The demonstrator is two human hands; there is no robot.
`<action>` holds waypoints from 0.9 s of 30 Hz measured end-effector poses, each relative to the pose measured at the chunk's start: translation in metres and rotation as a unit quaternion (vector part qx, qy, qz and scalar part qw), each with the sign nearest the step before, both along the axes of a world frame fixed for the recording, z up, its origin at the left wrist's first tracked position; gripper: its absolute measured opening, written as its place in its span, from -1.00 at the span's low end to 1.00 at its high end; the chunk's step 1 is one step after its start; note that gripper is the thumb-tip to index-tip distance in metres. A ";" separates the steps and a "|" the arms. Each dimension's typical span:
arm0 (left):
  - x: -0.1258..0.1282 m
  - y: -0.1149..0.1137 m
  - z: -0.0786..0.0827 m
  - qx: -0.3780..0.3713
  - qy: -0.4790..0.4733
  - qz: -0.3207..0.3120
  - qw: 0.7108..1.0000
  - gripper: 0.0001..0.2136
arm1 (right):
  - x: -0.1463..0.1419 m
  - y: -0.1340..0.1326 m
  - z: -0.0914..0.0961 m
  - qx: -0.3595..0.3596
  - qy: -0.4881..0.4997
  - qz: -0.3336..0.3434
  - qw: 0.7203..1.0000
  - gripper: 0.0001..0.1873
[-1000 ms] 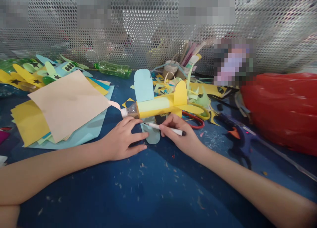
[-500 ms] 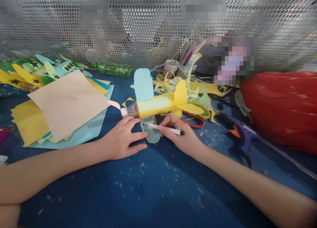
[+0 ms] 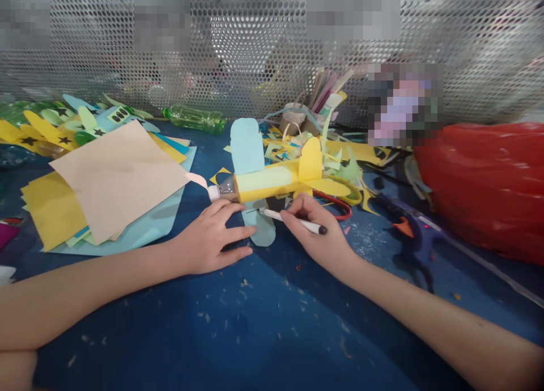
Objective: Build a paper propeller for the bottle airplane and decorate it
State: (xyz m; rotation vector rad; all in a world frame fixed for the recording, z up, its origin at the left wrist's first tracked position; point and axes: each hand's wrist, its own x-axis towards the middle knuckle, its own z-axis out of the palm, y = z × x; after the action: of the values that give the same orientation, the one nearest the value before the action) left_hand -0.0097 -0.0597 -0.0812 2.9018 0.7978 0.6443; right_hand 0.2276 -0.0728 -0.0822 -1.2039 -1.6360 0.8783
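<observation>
A bottle airplane point(image 3: 267, 179), wrapped in yellow and pale green paper, lies on its side in front of me. One light blue paper wing point(image 3: 247, 146) sticks up behind it; the other wing point(image 3: 263, 232) lies toward me and bears a short dark line. My right hand point(image 3: 314, 224) pinches a white marker point(image 3: 297, 221) with a black end, its tip at that line on the near wing. Fingers spread, my left hand point(image 3: 219, 235) rests flat by the bottle's neck and the near wing's edge, steadying nothing I can see gripped.
Stacked coloured paper point(image 3: 121, 181) lies at left, a green bottle point(image 3: 193, 119) behind. Paper scraps point(image 3: 289, 147) and red-handled scissors point(image 3: 340, 207) sit beyond the airplane. A glue gun point(image 3: 425, 232) and red plastic bag point(image 3: 488, 192) are at right. A perforated metal screen point(image 3: 246, 51) stands behind.
My right hand has moved the marker slightly right, and a short dark line now shows on the near wing. My left hand has stayed in place.
</observation>
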 end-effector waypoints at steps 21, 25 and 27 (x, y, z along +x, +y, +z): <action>0.000 -0.001 0.002 -0.012 0.008 0.007 1.000 -0.63 | 0.002 0.001 -0.002 0.027 -0.013 -0.029 0.999 -0.74; -0.001 0.000 0.002 -0.008 0.008 -0.001 1.000 -0.63 | 0.001 -0.003 0.001 0.021 -0.015 -0.010 1.000 -0.75; 0.000 0.000 0.002 -0.006 0.010 -0.001 1.000 -0.62 | 0.000 -0.006 0.002 0.017 -0.017 0.003 1.000 -0.76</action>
State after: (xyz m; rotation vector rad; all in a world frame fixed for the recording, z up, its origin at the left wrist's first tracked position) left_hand -0.0101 -0.0597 -0.0792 2.9030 0.7968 0.6091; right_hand 0.2280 -0.0783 -0.0801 -1.1964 -1.6770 0.8349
